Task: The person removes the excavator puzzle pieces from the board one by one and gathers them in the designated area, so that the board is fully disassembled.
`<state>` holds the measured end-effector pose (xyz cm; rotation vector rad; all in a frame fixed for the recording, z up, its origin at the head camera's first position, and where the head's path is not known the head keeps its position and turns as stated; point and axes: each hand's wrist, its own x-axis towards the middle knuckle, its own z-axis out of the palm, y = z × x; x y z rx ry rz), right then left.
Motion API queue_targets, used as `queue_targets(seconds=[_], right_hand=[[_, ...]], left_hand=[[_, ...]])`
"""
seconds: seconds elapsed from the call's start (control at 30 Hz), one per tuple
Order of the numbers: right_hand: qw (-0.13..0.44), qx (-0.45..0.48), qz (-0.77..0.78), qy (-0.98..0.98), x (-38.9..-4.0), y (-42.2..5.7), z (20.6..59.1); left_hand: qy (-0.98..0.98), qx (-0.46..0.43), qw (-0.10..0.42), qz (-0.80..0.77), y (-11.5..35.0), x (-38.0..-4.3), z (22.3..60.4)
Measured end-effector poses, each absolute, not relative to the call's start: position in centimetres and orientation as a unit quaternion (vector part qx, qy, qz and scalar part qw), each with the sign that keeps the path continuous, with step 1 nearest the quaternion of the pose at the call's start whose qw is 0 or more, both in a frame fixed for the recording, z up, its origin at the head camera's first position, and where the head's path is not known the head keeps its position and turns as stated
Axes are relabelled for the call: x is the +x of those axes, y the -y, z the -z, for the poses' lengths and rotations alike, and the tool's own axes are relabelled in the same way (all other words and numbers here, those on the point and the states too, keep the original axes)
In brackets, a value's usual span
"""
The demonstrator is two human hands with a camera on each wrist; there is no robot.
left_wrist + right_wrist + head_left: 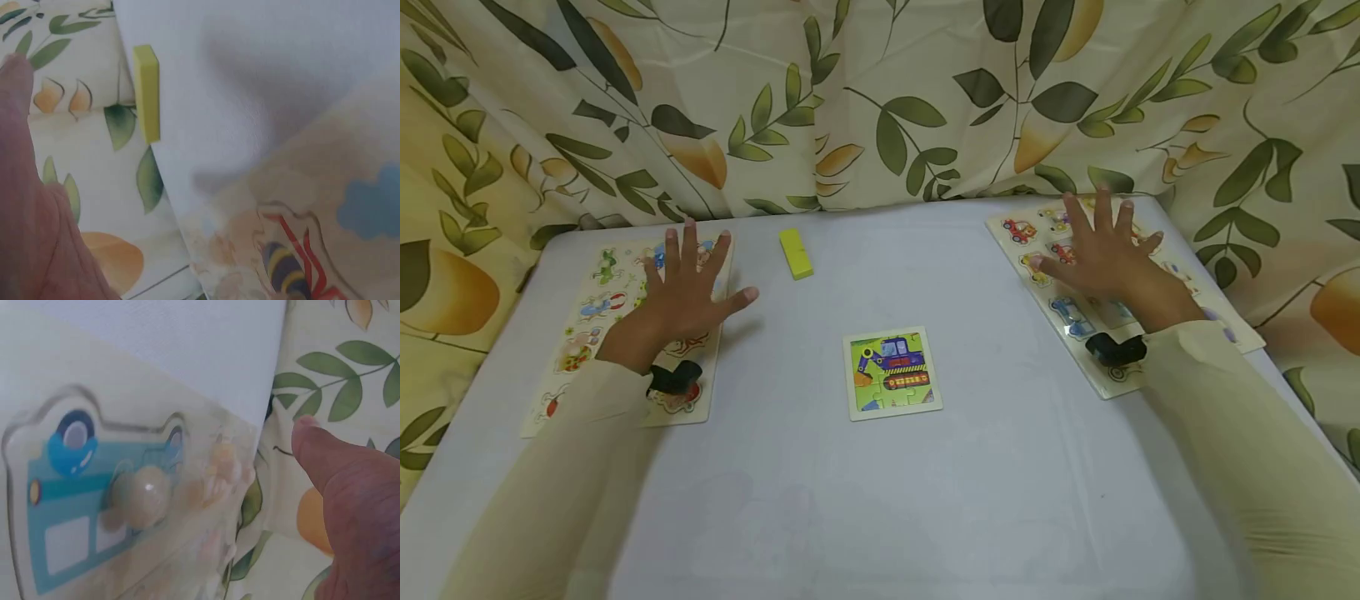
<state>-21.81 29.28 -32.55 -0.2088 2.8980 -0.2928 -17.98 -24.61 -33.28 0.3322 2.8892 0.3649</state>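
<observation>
My left hand [677, 292], fingers spread, is over a picture board [602, 333] with colourful toy and animal shapes on the left of the table. On the right, my right hand [1101, 254] spreads its fingers over a second board [1026, 229] with vehicle pictures. Neither hand holds anything. A small square jigsaw puzzle [891, 372] showing a purple digger lies between them, its pieces set within a white frame. Seen close in the right wrist view, a blue vehicle piece [87, 506] carries a round knob [147, 497].
A yellow block [796, 254] lies near the back of the white-covered table [880, 500], right of the left-hand board. Behind the table hangs a leaf-patterned curtain [880, 100]. Both wrists wear black straps with a small device.
</observation>
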Motion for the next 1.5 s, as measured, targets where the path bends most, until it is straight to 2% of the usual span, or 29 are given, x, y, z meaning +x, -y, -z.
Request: queue_targets(seconds=[0.33,0.7,1.27,1.5], right_hand=[[0.062,-0.12,0.141,-0.981,-21.5,-27.3,31.8],[0.018,-0.188,0.185,-0.964,-21.1,-25.2,31.7],[0.062,-0.226,0.246,-0.941,-19.5,-21.5,31.6],[0.075,-0.239,0.273,-0.929,-19.3,-19.9,32.3]], left_hand=[[-0.952,0.172,0.12,-0.223,22.9,-16.5,33.9],[-0.928,0.244,0.165,-0.229,19.1,-13.4,34.4],[-0.919,0.302,0.188,-0.17,13.8,-9.6,35.1],[-0.922,0.291,0.201,-0.155,12.9,-9.0,35.7]])
